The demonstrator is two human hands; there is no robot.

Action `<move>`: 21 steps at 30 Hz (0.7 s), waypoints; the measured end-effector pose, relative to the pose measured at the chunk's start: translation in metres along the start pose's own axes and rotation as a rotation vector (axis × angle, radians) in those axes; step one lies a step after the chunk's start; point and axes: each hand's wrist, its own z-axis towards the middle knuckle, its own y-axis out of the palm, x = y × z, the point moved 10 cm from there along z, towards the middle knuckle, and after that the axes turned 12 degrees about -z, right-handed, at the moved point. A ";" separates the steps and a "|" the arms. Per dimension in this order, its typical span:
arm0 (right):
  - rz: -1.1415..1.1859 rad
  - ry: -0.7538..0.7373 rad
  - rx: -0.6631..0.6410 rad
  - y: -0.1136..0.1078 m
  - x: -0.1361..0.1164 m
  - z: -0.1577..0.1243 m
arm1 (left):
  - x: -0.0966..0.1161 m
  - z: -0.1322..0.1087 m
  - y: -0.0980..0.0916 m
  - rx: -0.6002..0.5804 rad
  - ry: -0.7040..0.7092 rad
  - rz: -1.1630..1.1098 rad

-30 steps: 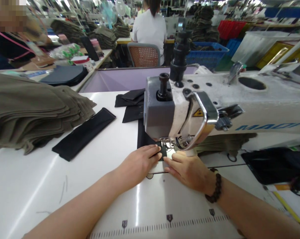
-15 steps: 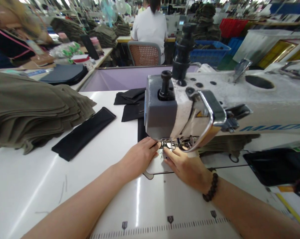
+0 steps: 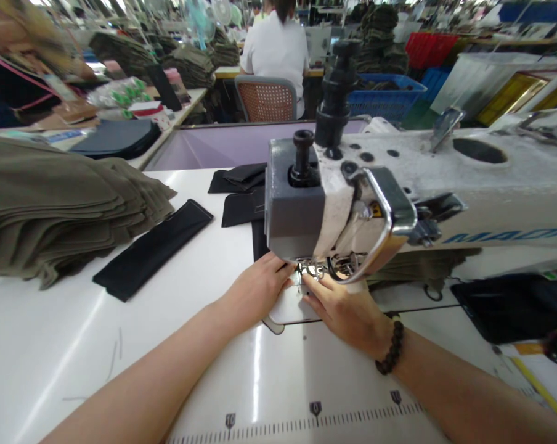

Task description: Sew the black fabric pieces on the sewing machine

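Observation:
Under the head of the sewing machine (image 3: 294, 209), a black fabric piece (image 3: 259, 239) lies on the bed, mostly hidden by the machine and my fingers. My left hand (image 3: 260, 285) is closed at the near end of this fabric, its fingertips just left of the presser foot (image 3: 308, 269). Palm down, my right hand (image 3: 345, 305) rests on the needle plate (image 3: 288, 308) with fingers stretched out and apart, the index tip close to the foot. Whether cloth lies under the right fingertips cannot be made out.
A folded black strip (image 3: 153, 250) lies to the left beside a tall stack of olive fabric (image 3: 66, 209). More black pieces (image 3: 241, 206) sit behind the machine head. At right is a black tray-like object (image 3: 504, 308). A person in white (image 3: 276, 55) sits farther back.
The view has shifted very slightly. Both hands stay beside the presser foot, with hardly any movement, and the black fabric looks almost unchanged.

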 end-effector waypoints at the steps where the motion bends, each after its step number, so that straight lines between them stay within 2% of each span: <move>1: 0.000 0.001 -0.002 0.000 0.000 0.000 | -0.001 0.000 0.000 0.002 -0.004 -0.001; 6: 0.056 -0.018 -0.034 0.002 0.001 -0.002 | 0.000 -0.002 -0.001 -0.021 -0.024 0.038; 10: 0.180 -0.113 -0.068 -0.001 -0.002 -0.005 | 0.019 -0.012 0.001 -0.088 -0.020 0.124; 16: 0.246 -0.248 -0.015 -0.014 -0.009 -0.011 | 0.058 -0.027 0.010 -0.122 0.141 0.142; 21: 0.288 -0.360 0.017 -0.022 -0.017 -0.018 | 0.059 -0.032 0.016 -0.167 0.184 0.114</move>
